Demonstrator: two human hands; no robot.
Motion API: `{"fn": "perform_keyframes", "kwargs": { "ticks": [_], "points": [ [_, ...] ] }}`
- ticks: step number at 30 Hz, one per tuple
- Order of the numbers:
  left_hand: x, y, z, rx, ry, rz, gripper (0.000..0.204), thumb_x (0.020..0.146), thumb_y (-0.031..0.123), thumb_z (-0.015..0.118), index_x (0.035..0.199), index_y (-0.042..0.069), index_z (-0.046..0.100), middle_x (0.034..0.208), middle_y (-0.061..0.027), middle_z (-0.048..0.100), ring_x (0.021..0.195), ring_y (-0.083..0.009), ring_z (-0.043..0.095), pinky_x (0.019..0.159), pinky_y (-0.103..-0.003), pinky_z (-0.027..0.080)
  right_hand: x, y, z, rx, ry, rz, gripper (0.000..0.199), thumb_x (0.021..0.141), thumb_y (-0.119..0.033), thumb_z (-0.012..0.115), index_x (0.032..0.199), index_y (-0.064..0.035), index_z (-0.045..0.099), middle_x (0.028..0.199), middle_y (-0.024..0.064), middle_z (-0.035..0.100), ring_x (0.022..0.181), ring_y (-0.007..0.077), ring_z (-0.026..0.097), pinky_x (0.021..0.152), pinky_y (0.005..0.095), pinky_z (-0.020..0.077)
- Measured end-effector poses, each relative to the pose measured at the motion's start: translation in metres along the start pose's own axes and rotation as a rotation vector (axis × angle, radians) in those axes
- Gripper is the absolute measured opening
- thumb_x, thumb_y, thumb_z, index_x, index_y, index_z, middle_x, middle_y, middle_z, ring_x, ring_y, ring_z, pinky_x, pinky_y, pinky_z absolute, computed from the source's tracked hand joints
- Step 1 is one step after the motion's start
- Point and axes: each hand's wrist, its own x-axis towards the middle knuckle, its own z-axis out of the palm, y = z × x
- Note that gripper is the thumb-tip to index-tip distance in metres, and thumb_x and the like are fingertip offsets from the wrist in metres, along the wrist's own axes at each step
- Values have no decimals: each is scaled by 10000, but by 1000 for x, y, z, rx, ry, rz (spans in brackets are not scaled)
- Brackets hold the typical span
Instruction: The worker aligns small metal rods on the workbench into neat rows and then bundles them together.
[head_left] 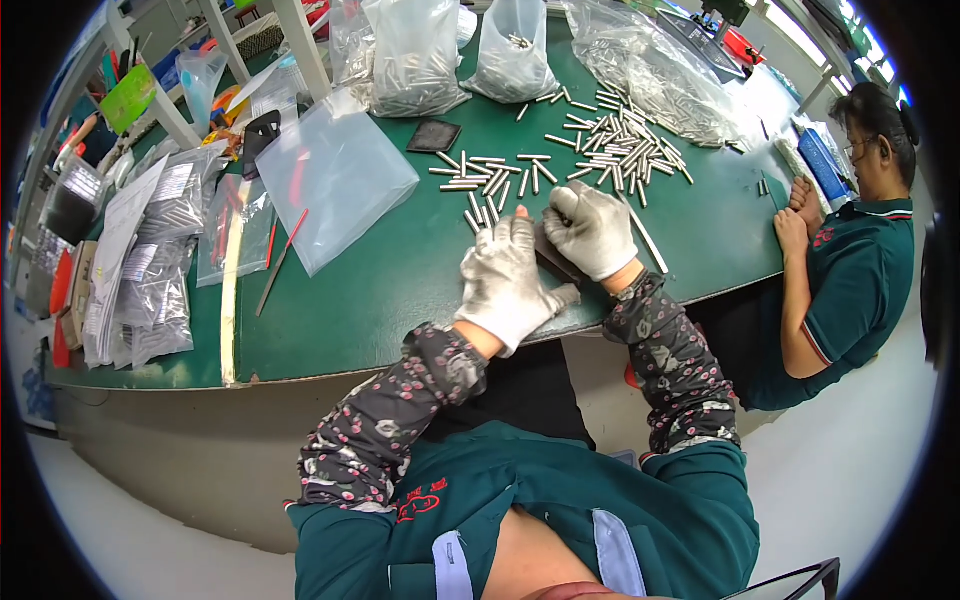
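Observation:
My left hand [510, 275], in a white glove with a bare fingertip showing, lies over the table with its fingers stretched out and its thumb out to the right. Its fingertips are beside a few short metal pins [483, 212]. My right hand [592, 232], gloved too, is curled closed; what its fingers hold, if anything, is hidden. Between the hands is a dark strip-like piece [556, 260], partly covered by them. Several loose pins [493, 180] lie just beyond my left hand, and a larger heap of pins [630, 140] spreads behind my right hand.
A long thin metal rod [645, 235] lies right of my right hand. A dark square pad [434, 136] and clear plastic sheet [340, 185] lie left. Bags of pins [415, 65] stand at the back. Packed bags [160, 290] line the far left. A co-worker [850, 260] sits at right.

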Motion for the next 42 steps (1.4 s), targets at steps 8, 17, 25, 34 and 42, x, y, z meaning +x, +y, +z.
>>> {"fn": "perform_keyframes", "kwargs": {
  "ticks": [8, 17, 25, 34, 42],
  "points": [
    [11, 16, 10, 34, -4, -105, 849, 533, 578, 738, 1146, 55, 472, 1122, -128, 497, 1093, -286, 461, 932, -427, 378, 2, -2, 1, -24, -80, -88, 137, 722, -137, 657, 767, -90, 536, 690, 78, 528, 623, 274, 571, 536, 375, 450],
    [13, 9, 19, -22, 11, -54, 704, 539, 497, 720, 1055, 56, 533, 1038, -119, 520, 1023, -293, 487, 893, -420, 390, 2, -2, -1, 2, -25, -161, 119, 729, -136, 609, 691, -90, 507, 639, 77, 530, 600, 270, 573, 524, 380, 451],
    [13, 6, 19, -19, -73, -40, 769, 515, 524, 747, 1099, 79, 521, 1052, -111, 510, 1042, -297, 470, 897, -414, 383, 1, 2, -2, 83, -58, -214, 130, 671, -32, 640, 690, -61, 515, 602, 88, 506, 536, 270, 534, 492, 360, 432],
    [12, 6, 16, -21, -61, -32, 757, 534, 495, 742, 1100, 54, 501, 1052, -104, 509, 1051, -285, 468, 905, -412, 379, 3, 6, 1, 20, -13, -232, 136, 686, -59, 619, 653, -74, 488, 580, 75, 496, 507, 249, 533, 468, 351, 435],
    [15, 4, 19, -10, 4, -26, 755, 517, 555, 736, 1082, 100, 527, 1023, -120, 520, 1019, -295, 483, 875, -414, 395, 10, 11, 4, -36, 34, -185, 184, 705, -108, 622, 628, -88, 456, 569, 72, 489, 513, 243, 548, 458, 355, 443]
  ]
}}
